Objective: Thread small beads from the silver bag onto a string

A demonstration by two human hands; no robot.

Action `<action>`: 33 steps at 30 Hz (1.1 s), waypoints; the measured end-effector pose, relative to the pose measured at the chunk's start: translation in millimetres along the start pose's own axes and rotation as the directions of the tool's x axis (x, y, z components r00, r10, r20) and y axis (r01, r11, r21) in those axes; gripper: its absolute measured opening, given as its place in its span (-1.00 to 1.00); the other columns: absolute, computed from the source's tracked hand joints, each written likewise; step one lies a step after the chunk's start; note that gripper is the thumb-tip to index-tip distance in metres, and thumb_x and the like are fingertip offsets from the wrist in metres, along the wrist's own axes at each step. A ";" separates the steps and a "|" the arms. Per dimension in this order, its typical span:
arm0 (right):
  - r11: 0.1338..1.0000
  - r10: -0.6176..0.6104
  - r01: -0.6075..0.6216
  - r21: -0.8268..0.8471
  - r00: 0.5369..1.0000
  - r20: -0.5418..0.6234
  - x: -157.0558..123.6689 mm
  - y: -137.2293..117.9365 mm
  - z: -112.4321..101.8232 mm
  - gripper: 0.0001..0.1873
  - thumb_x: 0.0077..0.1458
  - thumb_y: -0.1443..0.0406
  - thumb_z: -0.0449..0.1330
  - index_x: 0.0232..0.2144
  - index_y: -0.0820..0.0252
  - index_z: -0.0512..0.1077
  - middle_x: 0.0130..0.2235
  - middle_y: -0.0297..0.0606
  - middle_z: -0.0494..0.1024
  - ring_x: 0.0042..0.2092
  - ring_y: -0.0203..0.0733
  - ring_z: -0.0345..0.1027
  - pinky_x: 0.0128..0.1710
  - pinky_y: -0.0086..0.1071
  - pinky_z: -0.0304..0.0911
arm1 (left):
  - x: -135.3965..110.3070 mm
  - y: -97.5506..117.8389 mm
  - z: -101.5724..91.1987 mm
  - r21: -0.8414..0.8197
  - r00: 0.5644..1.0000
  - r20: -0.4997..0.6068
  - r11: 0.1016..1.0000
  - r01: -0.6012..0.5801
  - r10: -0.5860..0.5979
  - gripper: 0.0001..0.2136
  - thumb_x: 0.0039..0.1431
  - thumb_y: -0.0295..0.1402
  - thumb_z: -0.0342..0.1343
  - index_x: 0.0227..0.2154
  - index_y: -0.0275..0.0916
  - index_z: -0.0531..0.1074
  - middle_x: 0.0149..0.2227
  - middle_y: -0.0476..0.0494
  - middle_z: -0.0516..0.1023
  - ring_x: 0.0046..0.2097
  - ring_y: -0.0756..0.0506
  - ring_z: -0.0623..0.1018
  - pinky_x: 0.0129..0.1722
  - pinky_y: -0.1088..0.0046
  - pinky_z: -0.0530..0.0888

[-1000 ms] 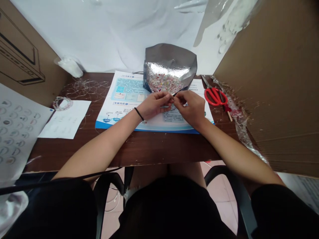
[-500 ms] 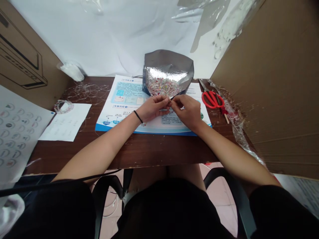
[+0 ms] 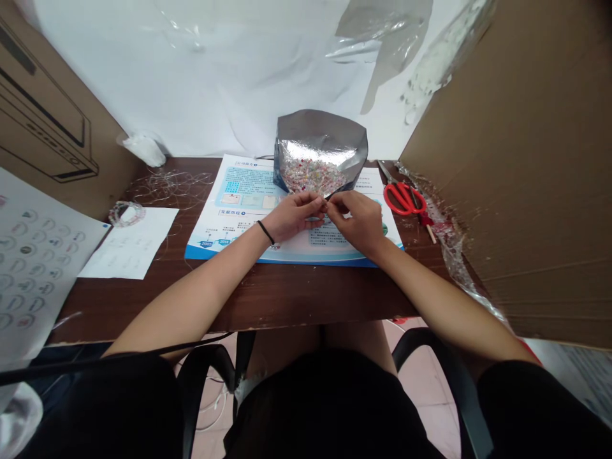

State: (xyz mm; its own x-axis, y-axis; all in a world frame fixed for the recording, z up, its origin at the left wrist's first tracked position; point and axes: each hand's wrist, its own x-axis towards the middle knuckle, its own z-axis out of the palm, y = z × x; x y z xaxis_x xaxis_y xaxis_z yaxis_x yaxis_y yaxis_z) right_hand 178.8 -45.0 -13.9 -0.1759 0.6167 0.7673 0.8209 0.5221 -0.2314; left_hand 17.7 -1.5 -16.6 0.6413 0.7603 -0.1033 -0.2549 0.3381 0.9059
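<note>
Fingertip to fingertip, my left hand (image 3: 297, 215) and my right hand (image 3: 357, 218) meet just in front of an opened silver bag. Both are closed in a pinch; what lies between the fingertips is too small to make out. A black band circles my left wrist. Many small beads (image 3: 313, 176), mostly clear, pink and red, lie inside the silver bag (image 3: 329, 134). Beneath the hands and bag is a printed blue-and-white sheet (image 3: 205, 233). A few tiny shiny pieces (image 3: 274, 247) rest on it below my left wrist.
Red-handled scissors (image 3: 404, 198) lie at right beside crumpled clear plastic (image 3: 454, 255). Tangled clear thread (image 3: 172, 185) spreads at left, near beaded loops (image 3: 127, 214) on white paper (image 3: 129, 248). Cardboard walls (image 3: 516, 178) flank the brown table (image 3: 268, 293).
The whole view has shifted slightly, with the table appearing a little lower. Both hands keep their pinch in front of the bag, with hardly any movement.
</note>
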 end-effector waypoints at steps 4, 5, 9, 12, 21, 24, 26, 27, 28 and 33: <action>1.000 0.019 -0.019 0.009 0.999 0.028 -0.3 -0.3 -0.1 -0.85 0.10 0.29 0.04 -0.47 0.17 0.36 -0.50 -0.32 0.46 -0.46 -0.34 0.29 -0.42 -0.44 0.18 | -0.3 1.0 0.6 0.006 1.000 -0.008 1.000 0.008 -0.008 -0.85 0.06 -0.33 0.16 -0.45 -0.31 0.33 -0.43 0.00 0.42 -0.38 0.09 0.43 -0.26 0.46 0.41; 1.000 0.020 -0.021 0.011 0.999 0.029 -0.3 -0.4 0.0 -0.84 0.11 0.29 0.04 -0.46 0.17 0.36 -0.50 -0.32 0.46 -0.45 -0.35 0.29 -0.42 -0.44 0.18 | -0.4 1.1 0.7 0.007 1.000 -0.009 1.000 0.007 -0.007 -0.84 0.05 -0.33 0.17 -0.45 -0.31 0.33 -0.43 0.01 0.42 -0.38 0.09 0.43 -0.26 0.46 0.41; 1.000 0.026 -0.027 0.012 0.999 0.036 -0.2 -0.5 0.2 -0.84 0.10 0.28 0.04 -0.47 0.17 0.36 -0.50 -0.32 0.47 -0.45 -0.34 0.29 -0.43 -0.43 0.18 | -0.7 0.8 0.9 0.000 1.000 -0.004 1.000 0.001 -0.001 -0.83 0.04 -0.33 0.18 -0.45 -0.31 0.34 -0.42 0.00 0.42 -0.37 0.08 0.44 -0.25 0.45 0.42; 1.000 0.024 -0.024 0.017 0.999 0.037 -0.1 -0.5 0.0 -0.85 0.10 0.28 0.05 -0.47 0.17 0.36 -0.50 -0.32 0.47 -0.45 -0.34 0.30 -0.42 -0.43 0.19 | -0.7 0.6 1.2 -0.009 1.000 -0.011 1.000 0.004 -0.004 -0.83 0.03 -0.33 0.19 -0.46 -0.31 0.34 -0.42 -0.01 0.43 -0.36 0.08 0.44 -0.24 0.44 0.41; 0.999 0.034 -0.035 0.024 0.998 0.049 -1.1 -0.4 0.3 -0.84 0.11 0.27 0.04 -0.45 0.16 0.36 -0.49 -0.32 0.47 -0.44 -0.33 0.31 -0.41 -0.43 0.18 | -0.4 1.3 1.7 -0.005 1.000 -0.024 1.000 0.010 -0.011 -0.83 0.03 -0.32 0.18 -0.46 -0.30 0.33 -0.44 -0.01 0.43 -0.37 0.08 0.43 -0.23 0.45 0.41; 0.999 0.038 -0.039 0.026 0.998 0.051 -0.8 -0.3 0.5 -0.84 0.11 0.27 0.04 -0.45 0.17 0.37 -0.48 -0.31 0.48 -0.43 -0.33 0.32 -0.41 -0.42 0.18 | -0.8 0.9 1.7 0.008 1.000 -0.013 1.000 0.003 -0.003 -0.80 0.01 -0.29 0.20 -0.46 -0.30 0.33 -0.44 0.00 0.42 -0.38 0.09 0.43 -0.25 0.45 0.41; 0.999 0.033 -0.034 0.026 0.998 0.048 -0.5 -0.1 0.7 -0.84 0.11 0.27 0.04 -0.46 0.18 0.37 -0.49 -0.31 0.48 -0.44 -0.33 0.32 -0.41 -0.43 0.19 | -1.0 0.7 1.8 0.012 1.000 -0.008 1.000 -0.008 0.008 -0.79 0.01 -0.29 0.20 -0.46 -0.31 0.33 -0.45 0.00 0.42 -0.39 0.09 0.43 -0.26 0.46 0.41; 0.999 0.027 -0.029 0.028 0.999 0.046 -0.4 -0.1 0.8 -0.84 0.11 0.27 0.05 -0.45 0.18 0.37 -0.49 -0.31 0.48 -0.44 -0.33 0.33 -0.41 -0.43 0.19 | -1.0 0.6 1.7 0.013 1.000 -0.005 1.000 -0.009 0.010 -0.79 0.01 -0.29 0.20 -0.45 -0.31 0.33 -0.45 0.00 0.41 -0.39 0.09 0.43 -0.27 0.46 0.41; 0.999 0.022 -0.023 0.032 0.999 0.044 -0.4 0.0 0.9 -0.84 0.11 0.28 0.05 -0.45 0.18 0.37 -0.49 -0.31 0.48 -0.44 -0.33 0.33 -0.41 -0.43 0.19 | -0.9 0.5 1.7 0.011 1.000 -0.003 1.000 -0.010 0.010 -0.80 0.01 -0.29 0.20 -0.46 -0.32 0.33 -0.45 0.00 0.41 -0.39 0.09 0.43 -0.27 0.46 0.41; 0.999 0.016 -0.018 0.033 0.999 0.045 -0.5 0.3 0.9 -0.84 0.12 0.27 0.04 -0.43 0.17 0.37 -0.47 -0.31 0.49 -0.43 -0.32 0.33 -0.40 -0.42 0.20 | -0.6 0.5 1.1 -0.003 1.000 -0.015 1.000 0.004 -0.004 -0.82 0.02 -0.32 0.19 -0.46 -0.31 0.33 -0.44 -0.01 0.43 -0.39 0.09 0.44 -0.27 0.46 0.41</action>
State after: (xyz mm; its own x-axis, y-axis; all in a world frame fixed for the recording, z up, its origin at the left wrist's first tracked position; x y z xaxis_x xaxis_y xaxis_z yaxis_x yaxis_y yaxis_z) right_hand 178.6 -44.7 -14.9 -0.1865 0.6508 0.7360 0.8053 0.5304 -0.2649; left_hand 18.0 -2.4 -15.6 0.6313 0.7672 -0.1133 -0.2546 0.3430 0.9042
